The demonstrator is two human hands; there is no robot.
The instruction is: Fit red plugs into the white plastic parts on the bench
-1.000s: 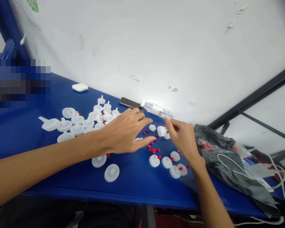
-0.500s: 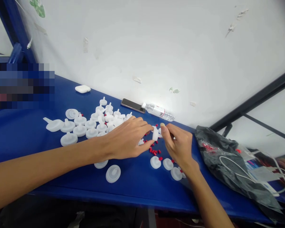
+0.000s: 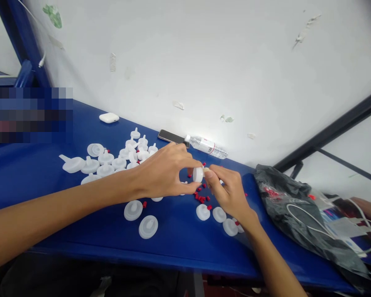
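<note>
Between the thumb and fingers of my left hand a white plastic nozzle cap is gripped by its round rim, tilted so its spout points right. My right hand is closed, thumb and forefinger pinched at that spout; whether a small red tip is hidden in the pinch I cannot tell. Beneath the hands lie several loose red tips. Nearer to me, right of centre, are several white caps, some with a red tip on the spout. A pile of white nozzle caps spreads left, partly behind my left arm.
Along the wall lie a phone, a clear plastic bottle and a white earbud case. On the right, a dark plastic bag lies beside white cables. The blue table meets a white wall.
My right hand has moved slightly left, its fingertips now against the spout of the held cap. The cap has turned in my left hand, showing more of its round face.
</note>
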